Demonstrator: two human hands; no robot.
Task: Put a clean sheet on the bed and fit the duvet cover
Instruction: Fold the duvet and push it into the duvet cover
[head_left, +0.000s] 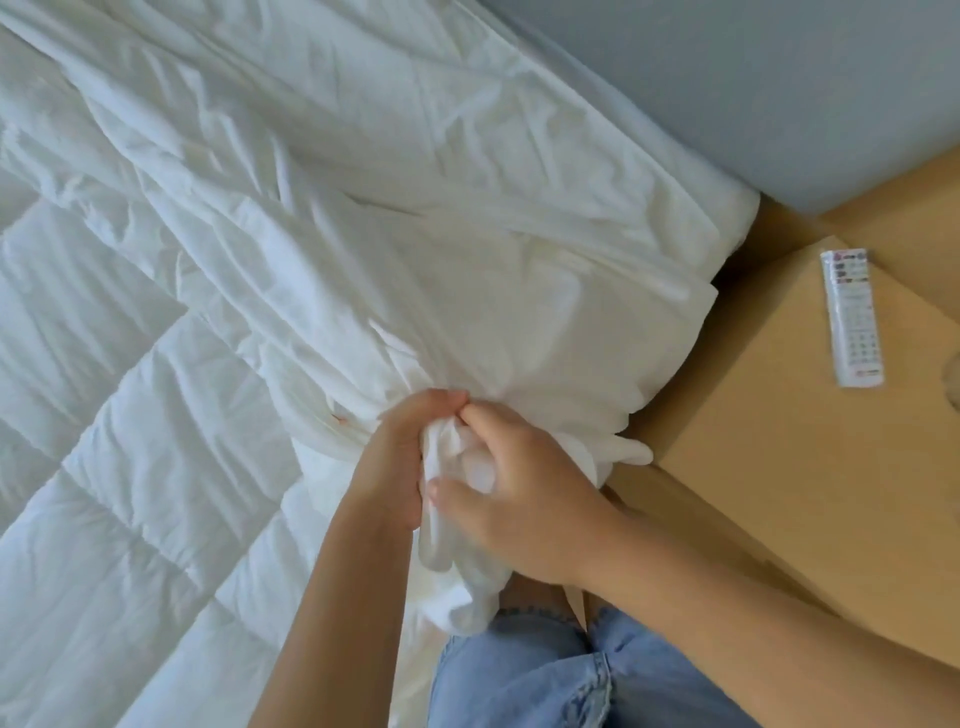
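Observation:
A white quilted duvet (119, 441) lies spread over the left of the bed. A crumpled white duvet cover (363, 218) lies across it, bunched toward the bed's near right corner. My left hand (400, 457) and my right hand (514, 483) meet at that corner. Both are closed on a gathered wad of the white cover fabric (467, 462), which hangs down between them toward my legs.
A light wooden bedside table (789, 431) stands right beside the bed corner, with a white remote control (854, 317) on top. A grey-blue wall (779, 88) runs behind the bed. My legs in blue jeans (545, 675) are at the bottom.

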